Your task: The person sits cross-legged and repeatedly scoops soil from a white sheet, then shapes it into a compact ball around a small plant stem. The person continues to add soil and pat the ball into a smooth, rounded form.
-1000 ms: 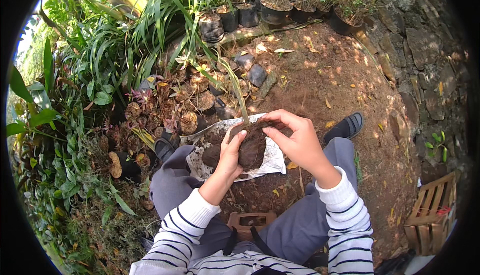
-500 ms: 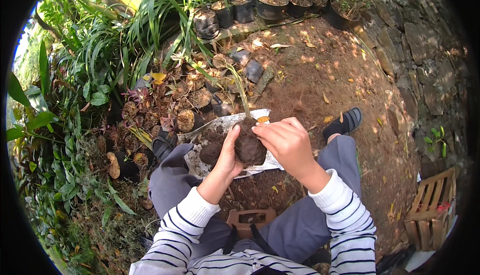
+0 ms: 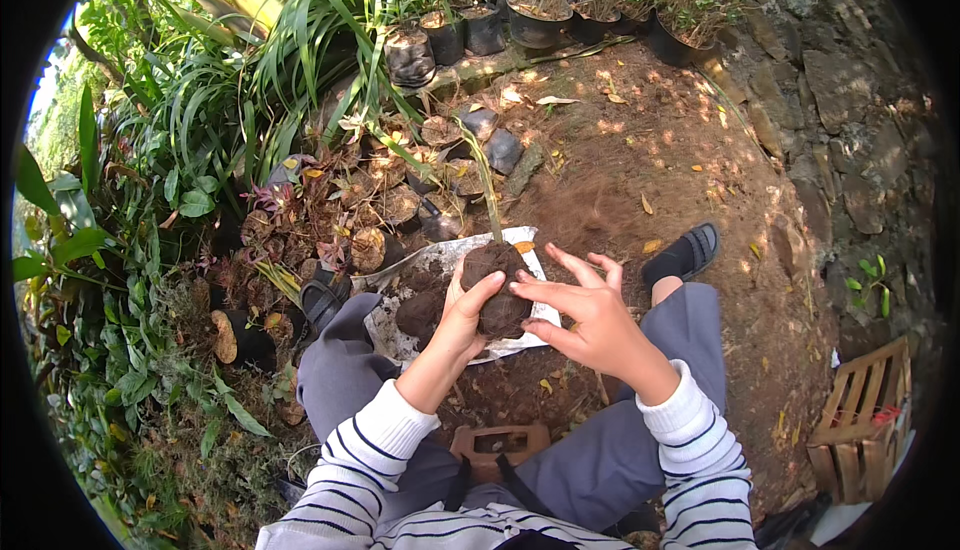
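Note:
A dark, rounded root ball (image 3: 503, 322) of packed soil is held up between my knees. From its top a slim green-yellow plant stem (image 3: 490, 190) rises, leaning slightly left. My left hand (image 3: 462, 322) wraps round the ball's left side, its thumb across the front. On the right, my right hand (image 3: 595, 322) has its fingers spread, with the index finger and thumb touching or very near the soil. Beneath lies a white sheet (image 3: 532, 268), dirtied with soil. A second lump of dark soil (image 3: 416, 317) rests on that sheet, left of my left hand.
Black potted plants (image 3: 540, 22) line the far edge. Several fallen pots (image 3: 370, 248) lie among dry leaves at left, beside dense greenery. A stone wall (image 3: 840, 80) bounds the right side. At lower right stands a wooden crate (image 3: 860, 415); a brown stool (image 3: 500, 440) is between my legs.
My right hand's fingers have spread and drawn back slightly to the right and down. My left thumb has shifted across the front of the root ball, which stays in my left hand.

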A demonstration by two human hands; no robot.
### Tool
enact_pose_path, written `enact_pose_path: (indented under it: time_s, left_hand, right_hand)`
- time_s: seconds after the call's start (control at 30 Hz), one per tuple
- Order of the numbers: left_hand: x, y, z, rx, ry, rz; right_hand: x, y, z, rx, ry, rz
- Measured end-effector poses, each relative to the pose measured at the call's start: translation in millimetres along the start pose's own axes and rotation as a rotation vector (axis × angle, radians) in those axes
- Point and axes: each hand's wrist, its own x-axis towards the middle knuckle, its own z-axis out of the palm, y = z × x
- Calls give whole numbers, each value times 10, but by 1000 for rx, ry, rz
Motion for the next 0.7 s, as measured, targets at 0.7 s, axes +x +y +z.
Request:
enact_pose_path:
  time_s: [0.7]
  left_hand:
    - [20,-54,-52,-201,39,-243]
  right_hand:
    - [175,-84,70,104,256,45]
